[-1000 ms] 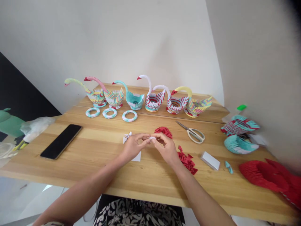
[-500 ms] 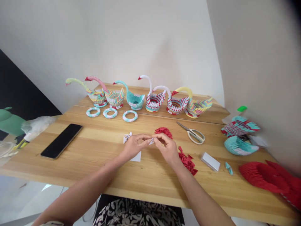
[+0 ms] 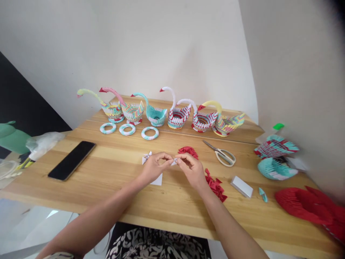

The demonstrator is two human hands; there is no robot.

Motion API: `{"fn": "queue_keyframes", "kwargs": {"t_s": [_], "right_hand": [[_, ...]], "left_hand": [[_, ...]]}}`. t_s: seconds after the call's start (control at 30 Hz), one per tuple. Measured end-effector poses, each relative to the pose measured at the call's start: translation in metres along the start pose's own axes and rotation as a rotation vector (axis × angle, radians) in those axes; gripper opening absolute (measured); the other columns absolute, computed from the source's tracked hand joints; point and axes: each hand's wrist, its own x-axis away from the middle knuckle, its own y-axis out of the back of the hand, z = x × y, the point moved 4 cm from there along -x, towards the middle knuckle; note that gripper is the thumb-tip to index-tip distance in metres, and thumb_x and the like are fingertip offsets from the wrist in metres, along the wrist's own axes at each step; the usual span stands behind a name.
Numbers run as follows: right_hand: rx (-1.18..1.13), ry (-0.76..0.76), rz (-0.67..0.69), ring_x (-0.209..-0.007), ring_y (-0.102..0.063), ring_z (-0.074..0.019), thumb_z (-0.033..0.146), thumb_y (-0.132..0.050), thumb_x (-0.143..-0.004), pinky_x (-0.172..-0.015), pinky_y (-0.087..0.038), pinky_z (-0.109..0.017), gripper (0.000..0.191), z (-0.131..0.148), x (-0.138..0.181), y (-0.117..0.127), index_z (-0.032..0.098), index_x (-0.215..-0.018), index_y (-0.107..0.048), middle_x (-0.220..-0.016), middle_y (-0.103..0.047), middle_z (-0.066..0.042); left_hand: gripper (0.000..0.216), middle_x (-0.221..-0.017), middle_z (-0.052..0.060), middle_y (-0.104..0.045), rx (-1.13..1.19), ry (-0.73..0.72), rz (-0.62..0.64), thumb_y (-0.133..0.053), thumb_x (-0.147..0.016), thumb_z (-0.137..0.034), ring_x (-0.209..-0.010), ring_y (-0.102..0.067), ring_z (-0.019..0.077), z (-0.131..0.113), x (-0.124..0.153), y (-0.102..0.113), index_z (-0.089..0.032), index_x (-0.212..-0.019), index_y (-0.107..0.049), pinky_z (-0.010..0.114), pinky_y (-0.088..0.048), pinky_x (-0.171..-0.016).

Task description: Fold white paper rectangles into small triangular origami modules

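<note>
My left hand (image 3: pixel 153 167) and my right hand (image 3: pixel 192 169) meet over the middle of the wooden table (image 3: pixel 113 187), fingertips pinching one small folded white paper piece (image 3: pixel 174 161) between them. Under my left hand lies a white paper sheet (image 3: pixel 157 180), with a few small white folded pieces (image 3: pixel 146 157) at its far corner. Red folded paper pieces lie in a heap (image 3: pixel 188 151) just beyond my right hand and in a second pile (image 3: pixel 215 184) beside my right wrist.
Several modular paper swans (image 3: pixel 176 114) stand in a row at the back, three paper rings (image 3: pixel 127 129) before them. Scissors (image 3: pixel 222 154), a white paper stack (image 3: pixel 241 186), a black phone (image 3: pixel 72 159), teal and red paper shells (image 3: pixel 276 168) at right.
Both hands keep pinching the white piece at the same spot; the fingers shift only slightly. The view has dipped a little.
</note>
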Motion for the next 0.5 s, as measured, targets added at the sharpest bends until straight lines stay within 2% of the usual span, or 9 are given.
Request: {"fn": "queue_keyframes", "kwargs": {"t_s": [0.13, 0.5], "right_hand": [[-0.017, -0.003, 0.001, -0.081, -0.063, -0.0184, 0.034, -0.058, -0.084, -0.074, -0.05, -0.03, 0.018, -0.0005, -0.0001, -0.0003, 0.02, -0.09, -0.068, -0.087, -0.069, -0.005], [-0.069, -0.055, 0.027, -0.081, -0.065, -0.0187, 0.036, -0.057, -0.084, -0.075, -0.051, -0.031, 0.02, -0.0002, 0.0001, -0.001, 0.02, -0.09, -0.067, -0.088, -0.07, -0.005]], "left_hand": [[0.014, -0.089, 0.006, -0.071, 0.044, -0.044, -0.011, -0.062, -0.082, -0.027, -0.087, -0.065, 0.0173, 0.0, 0.0, -0.0004, -0.016, -0.075, -0.066, 0.029, -0.048, -0.084], [0.015, -0.085, 0.005, -0.071, 0.065, -0.098, 0.005, -0.061, -0.084, -0.026, -0.084, -0.065, 0.0168, -0.0012, 0.0008, -0.0005, -0.016, -0.073, -0.066, 0.029, -0.049, -0.082]]}}
